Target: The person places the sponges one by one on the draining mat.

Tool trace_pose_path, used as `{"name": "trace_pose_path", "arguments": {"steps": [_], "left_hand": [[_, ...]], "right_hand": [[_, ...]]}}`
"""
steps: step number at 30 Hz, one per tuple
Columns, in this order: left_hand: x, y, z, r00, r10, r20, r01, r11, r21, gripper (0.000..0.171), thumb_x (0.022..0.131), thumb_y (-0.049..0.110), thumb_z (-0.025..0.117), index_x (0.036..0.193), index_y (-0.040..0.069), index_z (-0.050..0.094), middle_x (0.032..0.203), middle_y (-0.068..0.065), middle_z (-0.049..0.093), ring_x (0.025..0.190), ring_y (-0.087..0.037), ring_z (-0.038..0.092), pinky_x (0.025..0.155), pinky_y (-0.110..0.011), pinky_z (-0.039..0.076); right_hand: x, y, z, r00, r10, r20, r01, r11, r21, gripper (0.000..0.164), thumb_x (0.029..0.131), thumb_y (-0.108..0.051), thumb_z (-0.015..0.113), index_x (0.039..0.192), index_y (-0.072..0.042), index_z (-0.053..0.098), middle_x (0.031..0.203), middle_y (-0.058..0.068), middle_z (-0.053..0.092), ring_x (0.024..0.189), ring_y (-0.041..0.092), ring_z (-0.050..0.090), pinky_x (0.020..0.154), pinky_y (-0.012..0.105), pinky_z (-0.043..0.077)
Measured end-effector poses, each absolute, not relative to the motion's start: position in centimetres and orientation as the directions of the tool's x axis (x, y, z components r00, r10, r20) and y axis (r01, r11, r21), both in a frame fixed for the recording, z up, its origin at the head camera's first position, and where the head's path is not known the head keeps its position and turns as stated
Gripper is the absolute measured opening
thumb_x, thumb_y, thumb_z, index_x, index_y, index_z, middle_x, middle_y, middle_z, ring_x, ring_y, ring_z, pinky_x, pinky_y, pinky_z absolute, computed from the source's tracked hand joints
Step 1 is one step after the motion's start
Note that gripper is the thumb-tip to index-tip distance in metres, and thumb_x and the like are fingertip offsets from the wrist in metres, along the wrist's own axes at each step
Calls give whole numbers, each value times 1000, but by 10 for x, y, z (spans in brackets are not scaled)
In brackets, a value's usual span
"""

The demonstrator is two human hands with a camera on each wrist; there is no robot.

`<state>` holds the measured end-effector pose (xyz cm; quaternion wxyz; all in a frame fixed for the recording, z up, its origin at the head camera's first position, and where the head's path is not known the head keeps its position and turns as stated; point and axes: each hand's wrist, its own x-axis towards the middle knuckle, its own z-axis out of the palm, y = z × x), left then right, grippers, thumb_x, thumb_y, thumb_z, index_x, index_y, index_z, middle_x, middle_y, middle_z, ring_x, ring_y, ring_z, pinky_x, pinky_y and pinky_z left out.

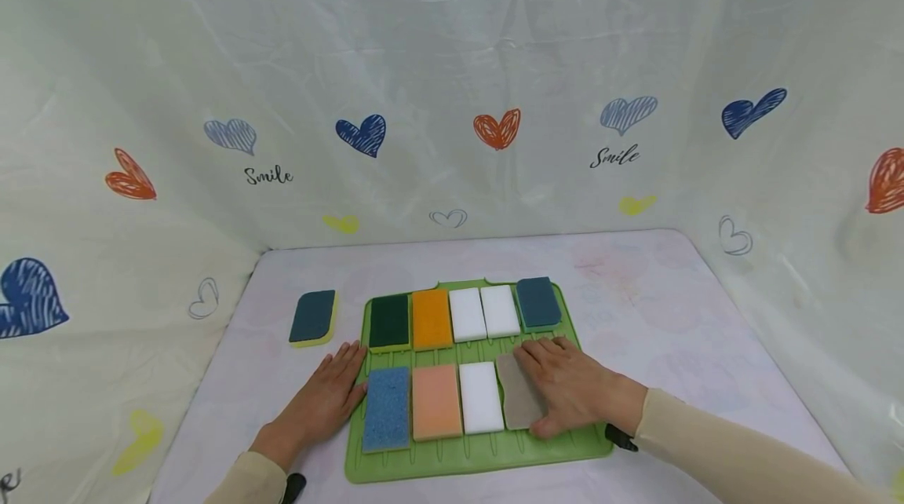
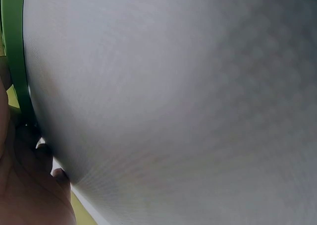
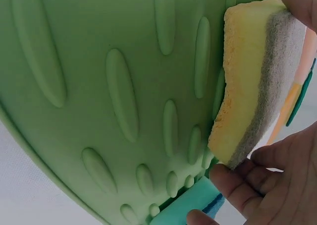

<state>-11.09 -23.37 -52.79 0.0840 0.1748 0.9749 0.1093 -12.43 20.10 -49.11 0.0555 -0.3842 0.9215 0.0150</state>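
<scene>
A light green ridged tray [image 1: 480, 453] lies on the table with sponges in two rows. My right hand [image 1: 575, 385] holds a grey-topped sponge [image 1: 519, 398] at the right end of the near row, thumb at its near end and fingers at its far end. In the right wrist view, that sponge [image 3: 245, 76] shows a yellow body under its grey layer, standing on the tray's ridges. My left hand [image 1: 321, 402] rests at the tray's left edge, fingers extended, beside a blue sponge [image 1: 386, 410]. The left wrist view shows the green tray edge [image 2: 14, 51] at the fingers.
A peach sponge [image 1: 435, 402] and a white one [image 1: 482, 398] share the near row. Behind are dark green [image 1: 390, 321], orange [image 1: 431, 319], two white and a teal-blue sponge [image 1: 538, 302]. Another blue-and-yellow sponge [image 1: 313, 317] lies left of the tray. A heart-printed sheet [image 1: 424, 174] surrounds the table.
</scene>
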Motion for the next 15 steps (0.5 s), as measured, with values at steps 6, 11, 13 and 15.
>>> {"name": "trace_pose_path", "arguments": {"steps": [6, 11, 13, 15], "left_hand": [[-110, -234, -527, -924, 363, -122, 326, 913, 244, 66, 111, 31, 55, 163, -3, 34, 169, -21, 35, 158, -42, 29, 127, -62, 27], [-111, -233, -527, -920, 372, -123, 337, 911, 237, 65, 111, 31, 55, 163, -2, 35, 169, -21, 36, 158, -42, 31, 127, -62, 29], [-111, -234, -528, -920, 374, -119, 341, 911, 234, 65, 111, 32, 55, 162, -2, 35, 168, -21, 37, 158, -42, 31, 126, -62, 29], [-111, -234, -529, -920, 373, -117, 341, 912, 229, 65, 111, 32, 55, 162, -3, 36, 168, -21, 37, 158, -42, 31, 126, -62, 29]], "right_hand": [[-123, 211, -489, -726, -686, -49, -681, 727, -87, 103, 89, -77, 64, 156, -1, 47, 153, 17, 54, 140, 34, 53, 110, 57, 48], [-124, 231, -500, -716, -648, 259, -675, 738, -20, 63, 107, -42, 60, 147, 5, 54, 143, 21, 60, 132, 36, 59, 104, 52, 55], [-125, 240, -507, -701, -599, 386, -651, 759, -4, 56, 106, -30, 59, 145, 9, 54, 139, 25, 61, 129, 39, 60, 101, 53, 55], [-126, 249, -516, -701, -548, 456, -616, 788, 0, 56, 105, -26, 57, 145, 12, 52, 140, 28, 59, 129, 42, 58, 102, 55, 54]]}}
